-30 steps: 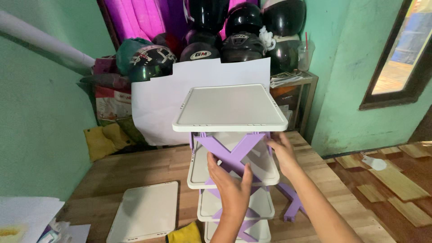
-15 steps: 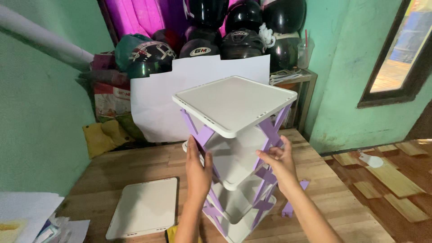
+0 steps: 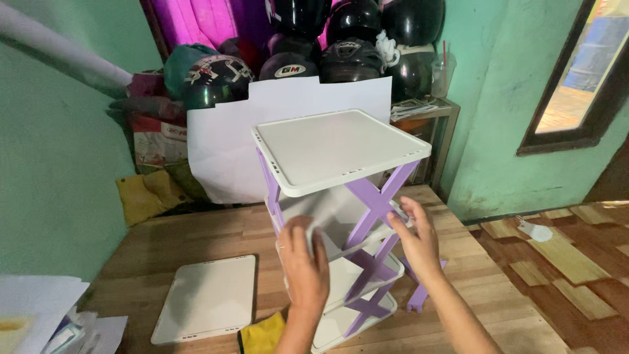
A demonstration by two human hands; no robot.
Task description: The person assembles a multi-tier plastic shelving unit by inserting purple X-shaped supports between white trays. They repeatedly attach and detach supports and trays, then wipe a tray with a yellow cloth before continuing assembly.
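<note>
Okay, going left to right. Near left on the wooden table there's a loose white shelf panel lying flat, well apart from the main assy. A yellow cloth sits at the near edge, just beside the base of the rack.

Centre: the tiered rack, white trays w/ purple X-braces, stands upright on the table, corner turned toward me. Top tray is seated; lower tiers stack down below it.

My left hand is on the near-left side of the rack at the second tier, fingers spread and pressed flat against the tray edge — apart, not clamped round anything. My right hand is on the right side at abt the same height, fingers curled loosely on the tray rim next to a purple brace; looks like a light grip, though I can't tell how firm.

Far right of the rack base, a spare purple brace piece rests on the table, touching or just beside the lowest tier — can't tell which.

My read: this is the check/turn step, both hands steadying the built rack at mid-height. Next move calls for even pressure from both sides so the stack doesn't tilt, and keeping fingers off the joints where braces meet trays. Loose panel and spare brace look not yet fitted.

Far back: helmets piled behind a white paper sheet.
</note>
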